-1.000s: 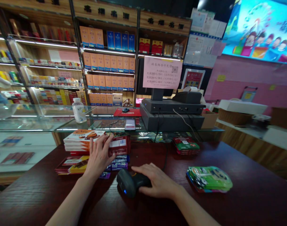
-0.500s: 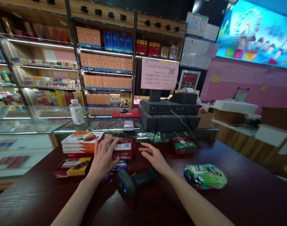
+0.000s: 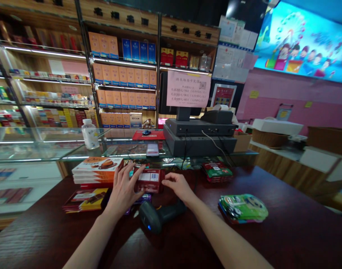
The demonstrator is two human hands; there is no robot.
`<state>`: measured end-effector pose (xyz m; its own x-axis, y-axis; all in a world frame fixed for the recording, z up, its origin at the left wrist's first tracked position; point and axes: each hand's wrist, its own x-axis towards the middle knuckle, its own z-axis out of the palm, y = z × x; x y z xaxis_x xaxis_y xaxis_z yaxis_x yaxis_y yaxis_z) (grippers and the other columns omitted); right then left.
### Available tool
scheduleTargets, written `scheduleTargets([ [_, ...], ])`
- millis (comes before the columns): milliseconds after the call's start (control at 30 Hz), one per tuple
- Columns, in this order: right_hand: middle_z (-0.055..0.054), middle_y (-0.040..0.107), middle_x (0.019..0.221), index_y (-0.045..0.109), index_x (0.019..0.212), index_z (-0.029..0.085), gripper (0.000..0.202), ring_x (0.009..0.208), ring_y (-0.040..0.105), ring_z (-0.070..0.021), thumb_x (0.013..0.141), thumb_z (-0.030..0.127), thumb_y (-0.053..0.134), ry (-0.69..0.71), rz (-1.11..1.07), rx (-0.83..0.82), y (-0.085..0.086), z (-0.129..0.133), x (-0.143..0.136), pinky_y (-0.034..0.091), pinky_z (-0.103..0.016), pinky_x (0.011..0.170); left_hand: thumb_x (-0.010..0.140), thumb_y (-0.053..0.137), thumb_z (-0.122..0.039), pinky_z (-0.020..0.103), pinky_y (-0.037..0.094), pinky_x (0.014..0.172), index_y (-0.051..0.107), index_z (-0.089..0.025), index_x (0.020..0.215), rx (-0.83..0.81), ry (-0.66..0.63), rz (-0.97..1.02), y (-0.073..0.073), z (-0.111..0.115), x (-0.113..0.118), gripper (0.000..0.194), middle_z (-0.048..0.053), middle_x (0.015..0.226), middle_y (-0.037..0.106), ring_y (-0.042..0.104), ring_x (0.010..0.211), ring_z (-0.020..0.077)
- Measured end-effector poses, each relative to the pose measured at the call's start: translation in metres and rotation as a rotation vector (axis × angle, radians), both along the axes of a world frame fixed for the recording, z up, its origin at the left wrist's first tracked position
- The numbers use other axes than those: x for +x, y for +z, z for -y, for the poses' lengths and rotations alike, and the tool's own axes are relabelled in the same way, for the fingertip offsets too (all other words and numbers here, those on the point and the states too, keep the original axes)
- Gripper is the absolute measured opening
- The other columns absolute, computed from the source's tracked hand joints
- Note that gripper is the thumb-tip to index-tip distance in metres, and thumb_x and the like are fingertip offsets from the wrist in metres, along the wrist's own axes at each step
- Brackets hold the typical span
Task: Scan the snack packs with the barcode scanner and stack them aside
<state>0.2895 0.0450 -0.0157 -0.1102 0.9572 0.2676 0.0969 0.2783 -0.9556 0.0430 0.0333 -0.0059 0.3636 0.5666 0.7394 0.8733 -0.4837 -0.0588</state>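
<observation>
My left hand [image 3: 123,190] rests on a dark red packet [image 3: 150,180] with a white barcode label, fingers spread over its left end. My right hand [image 3: 178,185] has its fingertips at the packet's right end, touching it. The packet lies on a pile of purple-wrapped bars [image 3: 141,199]. A black barcode scanner [image 3: 156,216] lies on the dark wooden counter [image 3: 187,239] just below my right wrist, with nothing holding it. To the left are stacked orange-and-white boxes [image 3: 98,170] and flat chocolate boxes [image 3: 85,197].
A green snack packet [image 3: 242,208] lies to the right, and red-green packets [image 3: 217,172] sit farther back. Behind stand a cash register with a monitor [image 3: 200,132], a glass display case [image 3: 47,144], a plastic bottle [image 3: 89,133] and shelves of boxed goods.
My right hand let go of the scanner, left it on the counter and moved forward to the red packet's right end. My left hand stayed on the packet.
</observation>
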Motion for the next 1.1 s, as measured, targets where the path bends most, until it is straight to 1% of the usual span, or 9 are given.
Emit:
scheduleTargets([
  [200,-0.001,0.072,0.078,0.071,0.077,0.020,0.020,0.077,0.064,-0.0200,0.073,0.039,0.072,-0.061,0.005,0.049,0.005,0.004,-0.001,0.048,-0.030,0.076,0.076,0.076,-0.043,0.060,0.027,0.117,0.038,-0.031,0.151,-0.068,-0.005,0.069,0.001,-0.001,0.000,0.084,0.009,0.119,0.063,0.058,0.114,0.0304],
  [400,-0.001,0.070,0.074,0.072,0.075,0.019,0.020,0.072,0.062,-0.0193,0.072,0.039,0.071,-0.154,0.014,0.033,0.008,0.000,0.003,0.046,-0.030,0.072,0.075,0.076,-0.038,0.064,0.024,0.117,0.033,-0.029,0.151,-0.207,-0.088,0.277,-0.008,-0.010,0.001,0.087,0.010,0.130,0.062,0.058,0.122,0.0303],
  [500,-0.001,0.069,0.071,0.073,0.075,0.019,0.020,0.069,0.060,-0.0189,0.072,0.039,0.071,-0.225,0.030,0.034,0.008,-0.001,0.007,0.044,-0.030,0.070,0.079,0.071,-0.039,0.062,0.030,0.114,0.033,-0.027,0.150,-0.337,-0.177,0.448,-0.008,-0.017,0.001,0.081,0.009,0.123,0.069,0.064,0.117,0.0276],
  [633,-0.001,0.070,0.072,0.073,0.076,0.019,0.021,0.069,0.060,-0.0189,0.072,0.039,0.070,-0.242,0.048,0.051,0.010,0.000,0.012,0.044,-0.030,0.070,0.084,0.061,-0.043,0.046,0.052,0.097,0.046,-0.021,0.142,-0.500,-0.269,0.720,-0.006,-0.021,-0.002,0.064,0.005,0.099,0.077,0.072,0.097,0.0232],
  [733,-0.001,0.070,0.073,0.074,0.075,0.020,0.020,0.070,0.061,-0.0195,0.074,0.039,0.068,-0.235,0.089,0.076,0.012,0.001,0.015,0.045,-0.030,0.072,0.079,0.064,-0.049,0.041,0.056,0.087,0.066,-0.020,0.115,-0.562,-0.222,0.783,-0.003,-0.020,-0.003,0.047,0.005,0.091,0.077,0.073,0.087,0.0236],
  [833,-0.002,0.071,0.077,0.074,0.075,0.020,0.020,0.078,0.064,-0.0213,0.073,0.039,0.069,-0.270,0.149,0.122,0.013,0.002,0.020,0.046,-0.031,0.077,0.077,0.065,-0.053,0.044,0.053,0.095,0.069,-0.023,0.089,-0.475,-0.171,0.746,-0.001,-0.017,-0.001,0.033,0.002,0.086,0.077,0.072,0.082,0.0225],
  [900,-0.002,0.072,0.078,0.074,0.075,0.021,0.019,0.079,0.064,-0.0213,0.073,0.038,0.069,-0.287,0.197,0.141,0.013,0.003,0.023,0.045,-0.031,0.077,0.079,0.063,-0.054,0.049,0.043,0.110,0.068,-0.025,0.082,-0.393,-0.174,0.692,-0.001,-0.015,0.002,0.029,-0.002,0.081,0.076,0.071,0.074,0.0200],
  [1000,0.001,0.069,0.068,0.073,0.075,0.021,0.018,0.070,0.063,-0.0188,0.077,0.037,0.066,-0.269,0.237,0.103,0.015,0.005,0.029,0.044,-0.029,0.070,0.083,0.060,-0.050,0.052,0.024,0.122,0.068,-0.027,0.082,-0.300,-0.197,0.612,-0.001,-0.014,0.006,0.024,-0.006,0.075,0.074,0.070,0.070,0.0183],
  [1100,0.001,0.070,0.065,0.072,0.074,0.021,0.018,0.068,0.065,-0.0185,0.078,0.036,0.064,-0.244,0.224,0.078,0.020,0.009,0.034,0.045,-0.028,0.069,0.088,0.057,-0.048,0.051,0.023,0.123,0.068,-0.028,0.087,-0.230,-0.232,0.536,0.000,-0.013,0.010,0.022,-0.005,0.079,0.075,0.071,0.078,0.0192],
])
